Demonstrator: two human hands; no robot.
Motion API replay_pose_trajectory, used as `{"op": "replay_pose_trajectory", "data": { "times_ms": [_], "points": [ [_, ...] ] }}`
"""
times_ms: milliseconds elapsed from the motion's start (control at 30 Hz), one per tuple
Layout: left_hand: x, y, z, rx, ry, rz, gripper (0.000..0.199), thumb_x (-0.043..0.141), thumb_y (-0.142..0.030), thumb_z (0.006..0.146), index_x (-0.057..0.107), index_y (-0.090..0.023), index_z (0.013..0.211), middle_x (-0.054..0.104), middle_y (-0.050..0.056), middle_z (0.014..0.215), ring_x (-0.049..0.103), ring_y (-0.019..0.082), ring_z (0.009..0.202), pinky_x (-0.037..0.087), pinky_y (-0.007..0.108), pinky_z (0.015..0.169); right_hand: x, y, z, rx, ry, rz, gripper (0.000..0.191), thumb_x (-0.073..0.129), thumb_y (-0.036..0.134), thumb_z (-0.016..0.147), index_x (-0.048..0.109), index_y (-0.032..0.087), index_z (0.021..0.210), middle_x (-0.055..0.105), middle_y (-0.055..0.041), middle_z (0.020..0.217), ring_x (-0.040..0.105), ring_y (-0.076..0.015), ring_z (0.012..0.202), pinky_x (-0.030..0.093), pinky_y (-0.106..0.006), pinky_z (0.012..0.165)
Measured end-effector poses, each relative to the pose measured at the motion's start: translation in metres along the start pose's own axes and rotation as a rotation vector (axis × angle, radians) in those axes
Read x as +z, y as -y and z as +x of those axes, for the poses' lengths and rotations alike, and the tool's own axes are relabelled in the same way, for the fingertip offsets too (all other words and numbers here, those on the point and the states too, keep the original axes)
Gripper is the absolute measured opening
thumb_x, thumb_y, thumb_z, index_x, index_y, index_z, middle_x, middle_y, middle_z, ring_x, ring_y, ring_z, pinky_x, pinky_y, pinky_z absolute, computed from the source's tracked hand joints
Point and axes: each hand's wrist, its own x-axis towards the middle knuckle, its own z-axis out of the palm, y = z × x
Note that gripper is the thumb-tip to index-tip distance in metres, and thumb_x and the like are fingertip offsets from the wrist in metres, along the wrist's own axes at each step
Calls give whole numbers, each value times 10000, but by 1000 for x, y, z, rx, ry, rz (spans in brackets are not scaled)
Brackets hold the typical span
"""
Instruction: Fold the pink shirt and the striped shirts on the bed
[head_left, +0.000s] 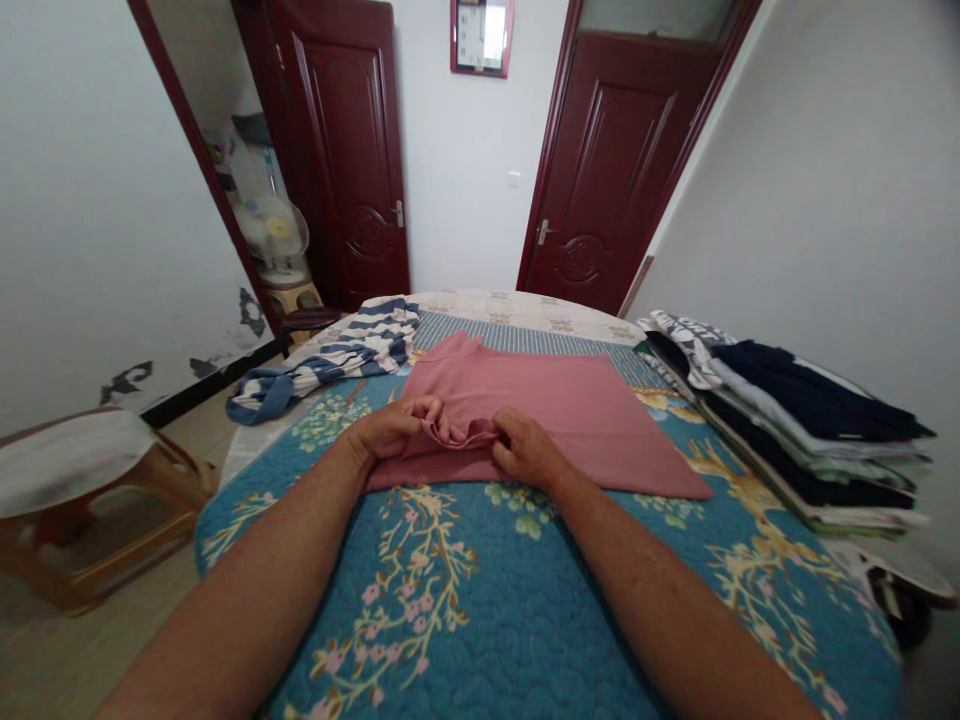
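A pink garment [562,400] lies spread on the blue flowered quilted cover [510,600], its wide end toward the right. It looks like a shirt, though its exact kind is hard to make out. At its near left part, my left hand [401,425] is closed on a bunched edge of the cloth. A short way to the right, my right hand [523,447] pinches the same edge between thumb and fingers. Between the two hands the edge is lifted slightly and gathered into folds.
A striped blue-and-white garment [337,355] lies crumpled at the table's left edge. On the right stands a pile of folded clothes [810,430]. Left of the table is a stool [82,480]; a fan [274,235] stands by the doorway behind.
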Motion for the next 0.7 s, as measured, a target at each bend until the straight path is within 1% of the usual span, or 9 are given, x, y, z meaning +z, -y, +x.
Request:
{"op": "replay_pose_trajectory", "data": {
  "times_ms": [100, 167, 300, 333, 400, 500, 567, 633, 700],
  "points": [
    [-2, -1, 0, 12, -47, 25, 471, 971, -403, 615, 550, -204, 690, 744, 78, 791, 763, 347, 1067, 521, 538, 1078, 0, -1, 1, 5, -41, -10, 116, 554, 166, 776, 483, 249, 815, 579, -22, 848, 512, -198, 804, 394, -296, 754],
    [-5, -2, 4, 59, -151, 68, 503, 964, -429, 604, 523, -212, 714, 750, 79, 832, 762, 323, 1016, 551, 503, 1022, -2, -1, 6, 78, -102, 8, 108, 554, 183, 796, 475, 253, 816, 566, -5, 821, 513, -191, 786, 384, -288, 737],
    [-10, -8, 12, 181, -586, 276, 360, 836, -399, 720, 566, -224, 882, 751, 37, 880, 728, 213, 805, 575, 354, 801, -3, -7, 32, 296, -220, 25, 36, 568, 253, 889, 536, 254, 873, 566, 36, 749, 522, -174, 702, 374, -272, 683],
    [-12, -10, 13, 155, -691, 385, 313, 783, -401, 776, 608, -223, 964, 746, 27, 871, 706, 196, 743, 559, 325, 727, -1, -11, 39, 323, -230, 18, 26, 575, 266, 906, 574, 248, 925, 594, 32, 766, 549, -177, 715, 388, -271, 692],
    [-17, -11, 11, 32, -824, 637, 371, 693, -403, 873, 654, -210, 1187, 747, 30, 877, 671, 184, 665, 513, 295, 622, 5, -19, 52, 357, -210, -6, 195, 591, 265, 924, 641, 226, 1109, 661, 12, 827, 616, -193, 776, 427, -275, 738],
    [-23, -9, 6, -123, -817, 957, 624, 681, -315, 901, 559, -168, 1494, 775, 71, 960, 697, 204, 706, 511, 299, 633, 18, -30, 60, 424, -124, -62, 455, 608, 241, 939, 617, 198, 1392, 727, -18, 878, 679, -214, 837, 471, -286, 799],
    [-25, -5, 5, -139, -741, 1125, 719, 690, -191, 863, 529, -164, 1563, 796, 105, 1063, 740, 235, 833, 541, 318, 742, 24, -33, 58, 443, -78, -84, 528, 610, 250, 960, 582, 199, 1484, 753, -28, 897, 700, -219, 853, 493, -289, 820],
    [-26, -1, 5, -120, -678, 1235, 693, 658, -119, 858, 582, -194, 1543, 795, 124, 1201, 755, 260, 989, 550, 334, 869, 26, -33, 55, 418, -45, -97, 552, 603, 266, 982, 558, 210, 1529, 778, -44, 958, 717, -222, 879, 512, -295, 848],
    [-28, 2, 7, -93, -694, 1297, 596, 614, -127, 908, 635, -213, 1497, 769, 130, 1318, 738, 275, 1128, 536, 346, 970, 25, -30, 52, 397, -23, -121, 554, 596, 267, 994, 554, 206, 1543, 793, -76, 1053, 732, -234, 931, 526, -310, 888]
  ]
}}
